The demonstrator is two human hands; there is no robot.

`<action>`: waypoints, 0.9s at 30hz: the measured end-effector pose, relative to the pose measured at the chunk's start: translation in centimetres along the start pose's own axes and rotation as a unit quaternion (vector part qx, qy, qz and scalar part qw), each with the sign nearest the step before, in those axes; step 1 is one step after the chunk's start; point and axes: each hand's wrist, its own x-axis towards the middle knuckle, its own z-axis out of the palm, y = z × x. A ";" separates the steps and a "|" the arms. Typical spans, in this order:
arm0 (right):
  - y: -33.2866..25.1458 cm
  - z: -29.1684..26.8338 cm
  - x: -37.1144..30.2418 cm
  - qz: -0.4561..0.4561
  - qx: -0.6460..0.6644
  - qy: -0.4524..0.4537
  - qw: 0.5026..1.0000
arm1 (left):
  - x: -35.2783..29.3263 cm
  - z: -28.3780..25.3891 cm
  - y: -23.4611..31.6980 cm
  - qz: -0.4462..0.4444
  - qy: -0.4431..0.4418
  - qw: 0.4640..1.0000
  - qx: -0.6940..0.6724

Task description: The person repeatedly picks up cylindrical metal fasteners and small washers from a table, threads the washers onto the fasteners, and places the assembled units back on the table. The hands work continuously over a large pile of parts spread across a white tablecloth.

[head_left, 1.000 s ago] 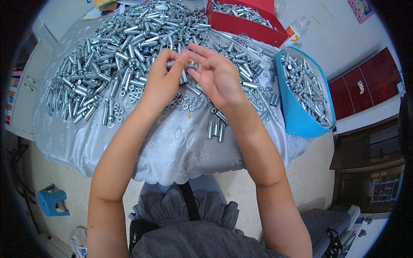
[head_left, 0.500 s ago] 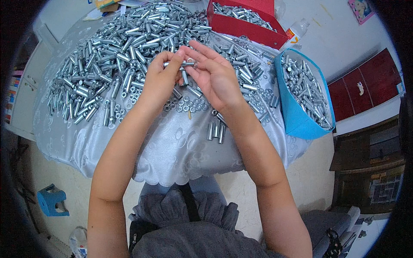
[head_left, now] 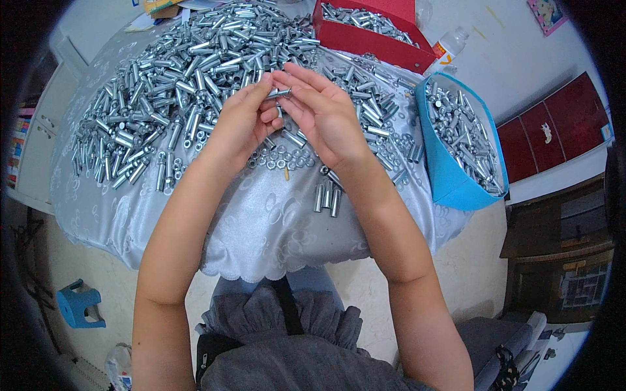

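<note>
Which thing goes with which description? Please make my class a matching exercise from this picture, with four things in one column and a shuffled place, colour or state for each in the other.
Things
1. Box
2. Left hand
3. Stool
4. Bin

Descriptions
A. On the floor, lower left of the picture
B. Blue, filled with metal parts
C. Red
D. Holding a bolt

Pairs: 1-C, 2-D, 3-A, 4-B
</note>
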 end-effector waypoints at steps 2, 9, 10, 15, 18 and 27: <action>0.0 0.1 0.0 0.005 0.002 0.012 1.000 | 0.2 -0.2 0.1 -0.046 -0.001 0.997 -0.056; 0.0 -0.2 0.1 0.003 0.071 0.009 0.997 | 1.1 -1.8 -0.1 -0.124 -0.051 0.961 -0.241; 0.0 -0.2 0.1 0.002 0.071 0.010 0.997 | 1.0 -1.8 -0.1 -0.117 -0.043 0.967 -0.223; -0.3 0.2 0.0 0.001 0.051 0.012 0.999 | 0.7 -1.2 0.1 -0.104 0.002 0.982 -0.158; -0.4 0.3 -0.1 -0.001 0.032 0.010 0.999 | 0.6 -1.1 0.1 -0.099 0.014 0.986 -0.131; 0.2 0.8 -0.4 -0.020 -0.058 0.003 0.998 | 0.3 -0.5 -0.4 0.019 0.065 0.996 0.056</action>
